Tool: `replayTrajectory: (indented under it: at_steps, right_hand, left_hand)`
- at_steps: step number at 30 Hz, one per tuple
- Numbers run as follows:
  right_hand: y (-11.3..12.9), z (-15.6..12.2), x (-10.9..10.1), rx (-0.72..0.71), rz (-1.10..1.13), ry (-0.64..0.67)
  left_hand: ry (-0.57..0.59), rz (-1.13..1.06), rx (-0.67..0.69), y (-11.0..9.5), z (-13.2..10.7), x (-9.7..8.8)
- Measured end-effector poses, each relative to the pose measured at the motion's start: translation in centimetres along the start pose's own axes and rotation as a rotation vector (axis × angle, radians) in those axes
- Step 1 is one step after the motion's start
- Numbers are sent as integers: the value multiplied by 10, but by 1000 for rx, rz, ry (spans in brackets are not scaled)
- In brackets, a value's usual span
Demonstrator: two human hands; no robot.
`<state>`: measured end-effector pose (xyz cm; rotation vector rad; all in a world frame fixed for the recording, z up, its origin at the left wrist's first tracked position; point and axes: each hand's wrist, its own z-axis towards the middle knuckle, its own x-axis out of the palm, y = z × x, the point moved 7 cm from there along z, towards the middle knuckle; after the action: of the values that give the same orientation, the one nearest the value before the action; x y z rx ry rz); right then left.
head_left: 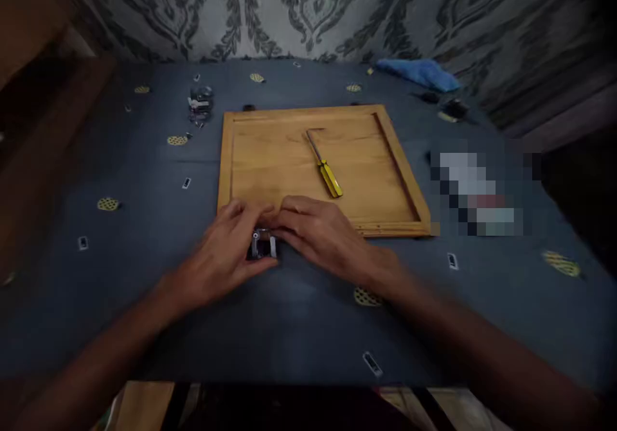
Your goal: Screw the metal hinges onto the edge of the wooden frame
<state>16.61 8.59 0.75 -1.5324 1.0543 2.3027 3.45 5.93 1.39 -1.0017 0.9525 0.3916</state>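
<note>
A wooden cabinet door [274, 161] with a raised frame lies flat on the cloth-covered table. At its near left corner I hold a small shiny metal cabinet hinge [264, 243]. My left hand [224, 245] is closed around its left side, with the thumb along the near edge. The fingers of my right hand [322, 235] are pressed together at the hinge's far right side, and their tips are partly hidden. On the door rests a screwdriver [330, 177] with a yellow handle, its shaft pointing away from me.
Several small metal parts [198, 105] sit in a cluster at the back left of the table. A blue cloth or bag [419, 73] lies at the back right, near a dark object [454, 108]. A blurred-out item [477, 193] is right of the door. Patterned wallpaper [308, 13] rises behind.
</note>
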Motion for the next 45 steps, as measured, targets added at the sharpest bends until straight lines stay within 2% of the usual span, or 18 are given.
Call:
replayTrajectory:
  at_steps: [9, 13, 15, 17, 20, 23, 27, 30, 33, 36, 39, 42, 44, 45]
  right_hand:
    - [-1, 0, -2, 3, 93, -5]
    - [-1, -3, -14, -55, 154, -78]
    - [-9, -5, -23, -37, 157, -121]
    - [-23, -9, -33, 45, 73, -192]
    - [-51, -19, -49, 301, -217, -310]
    - [-69, -23, -48, 488, -386, -244]
    - [-72, -20, -37, 524, -419, -95]
    - [-75, -20, -37, 550, -413, -114]
    - [-81, -24, -44, 539, -338, -240]
    - [-81, -29, -61, 481, -197, -463]
    - [-72, -36, -84, 429, -6, -688]
    - [-53, -40, -104, 371, 125, -878]
    - [-39, -39, -111, 328, 155, -927]
    - [-33, -37, -111, 314, 172, -909]
  left_hand:
    - [20, -61, -35, 7, -3, 4]
    - [25, -37, -51, 8, -3, 4]
    - [34, -49, -54, 8, -3, 4]
    - [45, -70, -58, 8, -3, 4]
    - [47, -103, -57, 9, -3, 4]
    - [48, -108, -50, 9, -4, 5]
    - [43, -96, -61, 11, -4, 6]
    - [37, -92, -61, 11, -4, 6]
    - [35, -85, -61, 10, -4, 5]
    - [40, -95, -68, 10, -4, 5]
    - [47, -95, -76, 10, -4, 4]
    - [54, -92, -80, 11, -3, 4]
    - [55, -87, -75, 11, -3, 4]
    - [53, -86, -74, 10, -3, 4]
